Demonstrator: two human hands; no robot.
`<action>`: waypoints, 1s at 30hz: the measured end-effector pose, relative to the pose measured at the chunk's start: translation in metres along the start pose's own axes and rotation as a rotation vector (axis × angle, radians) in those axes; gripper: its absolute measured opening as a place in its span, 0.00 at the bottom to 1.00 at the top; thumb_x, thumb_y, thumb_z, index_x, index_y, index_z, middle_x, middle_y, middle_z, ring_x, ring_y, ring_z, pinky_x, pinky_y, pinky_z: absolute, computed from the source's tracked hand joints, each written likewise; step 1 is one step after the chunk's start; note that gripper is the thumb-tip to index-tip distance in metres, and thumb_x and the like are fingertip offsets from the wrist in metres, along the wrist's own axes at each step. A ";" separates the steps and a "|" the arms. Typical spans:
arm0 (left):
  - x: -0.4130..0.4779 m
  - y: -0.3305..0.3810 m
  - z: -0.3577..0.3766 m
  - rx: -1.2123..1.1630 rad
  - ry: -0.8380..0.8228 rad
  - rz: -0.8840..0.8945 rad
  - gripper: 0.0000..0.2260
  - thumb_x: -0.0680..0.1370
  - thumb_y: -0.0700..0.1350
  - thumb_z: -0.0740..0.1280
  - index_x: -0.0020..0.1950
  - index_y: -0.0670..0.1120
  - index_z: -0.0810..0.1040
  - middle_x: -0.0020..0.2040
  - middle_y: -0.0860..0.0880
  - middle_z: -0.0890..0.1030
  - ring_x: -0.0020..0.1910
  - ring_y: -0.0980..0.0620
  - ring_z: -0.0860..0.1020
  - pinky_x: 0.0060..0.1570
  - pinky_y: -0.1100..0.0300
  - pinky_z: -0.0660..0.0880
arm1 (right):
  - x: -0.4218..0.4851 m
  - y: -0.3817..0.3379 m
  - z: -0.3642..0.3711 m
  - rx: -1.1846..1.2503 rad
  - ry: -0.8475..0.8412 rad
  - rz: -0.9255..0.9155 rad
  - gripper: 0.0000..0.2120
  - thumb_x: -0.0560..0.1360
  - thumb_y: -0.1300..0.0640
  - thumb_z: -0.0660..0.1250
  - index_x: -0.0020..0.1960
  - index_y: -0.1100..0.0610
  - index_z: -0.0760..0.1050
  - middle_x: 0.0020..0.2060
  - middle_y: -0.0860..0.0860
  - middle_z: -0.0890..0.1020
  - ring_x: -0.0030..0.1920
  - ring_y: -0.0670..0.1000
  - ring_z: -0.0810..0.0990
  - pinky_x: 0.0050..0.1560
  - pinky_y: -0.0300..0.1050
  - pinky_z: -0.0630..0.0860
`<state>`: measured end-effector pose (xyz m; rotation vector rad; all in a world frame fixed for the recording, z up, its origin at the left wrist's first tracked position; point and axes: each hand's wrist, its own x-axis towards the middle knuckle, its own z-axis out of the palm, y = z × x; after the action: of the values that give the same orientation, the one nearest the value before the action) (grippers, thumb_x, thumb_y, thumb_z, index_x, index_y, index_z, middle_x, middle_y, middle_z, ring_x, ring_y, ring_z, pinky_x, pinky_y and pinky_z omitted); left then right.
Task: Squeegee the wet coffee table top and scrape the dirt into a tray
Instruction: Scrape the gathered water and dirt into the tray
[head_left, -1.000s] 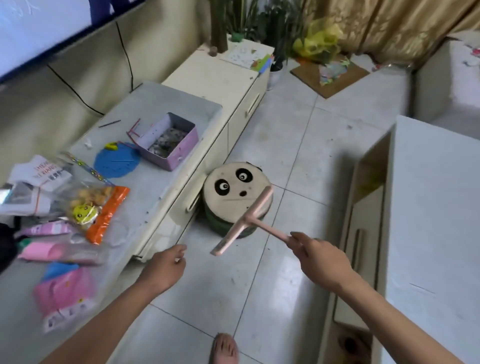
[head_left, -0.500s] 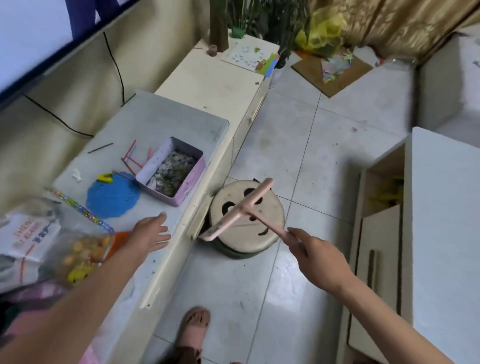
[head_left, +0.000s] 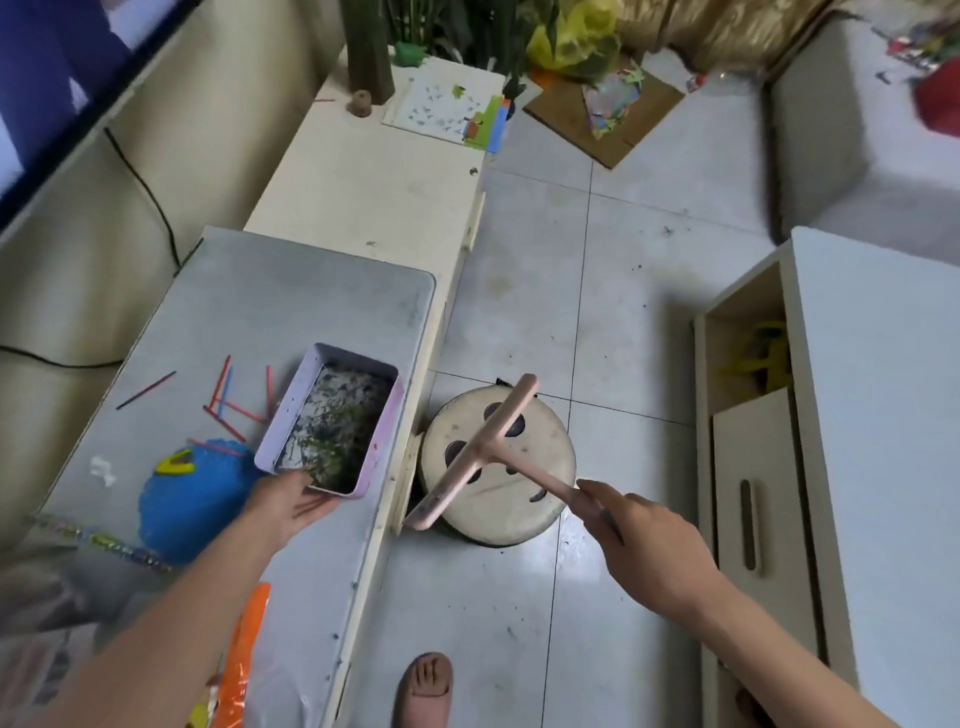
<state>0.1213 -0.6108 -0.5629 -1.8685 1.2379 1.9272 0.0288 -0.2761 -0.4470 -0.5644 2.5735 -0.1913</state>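
The left hand has reached the tray on the desk, its fingers holding the near end; the right hand grips the squeegee above the stool; lifting the tray looks next.

Light: soft, even, moderately bright.
Glare: pale sheen on floor tiles, lower centre.
Shadows: weak, soft-edged.
Blur: smearing in the upper right and lower left.
Distortion: wide-angle bending at the edges.

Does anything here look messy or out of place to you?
Yes. The pink tray, gripped by the left hand, holds dark debris; thin coloured sticks lie scattered beside it on the grey top, and dark specks dot the floor tiles.
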 end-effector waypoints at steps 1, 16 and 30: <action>-0.001 -0.003 -0.004 -0.009 0.001 -0.020 0.08 0.80 0.32 0.55 0.54 0.36 0.72 0.40 0.38 0.77 0.38 0.44 0.77 0.61 0.47 0.73 | -0.002 0.001 0.000 -0.001 -0.005 0.001 0.14 0.82 0.48 0.51 0.65 0.43 0.66 0.43 0.49 0.79 0.45 0.53 0.76 0.42 0.46 0.73; -0.052 -0.005 0.031 -0.026 -0.131 -0.039 0.09 0.78 0.30 0.52 0.54 0.34 0.70 0.33 0.37 0.80 0.38 0.37 0.79 0.27 0.58 0.79 | -0.062 0.056 0.009 0.184 0.008 0.268 0.12 0.82 0.46 0.52 0.62 0.44 0.69 0.40 0.49 0.80 0.40 0.54 0.77 0.40 0.46 0.74; -0.171 -0.117 0.110 0.034 -0.234 -0.033 0.10 0.78 0.30 0.51 0.42 0.35 0.70 0.32 0.36 0.79 0.21 0.42 0.79 0.21 0.59 0.77 | -0.206 0.177 0.015 0.313 0.096 0.459 0.17 0.81 0.43 0.53 0.67 0.42 0.68 0.50 0.48 0.81 0.52 0.54 0.79 0.46 0.47 0.73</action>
<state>0.1478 -0.3944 -0.4753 -1.5817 1.1527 2.0249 0.1364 -0.0285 -0.4108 0.1544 2.6107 -0.4564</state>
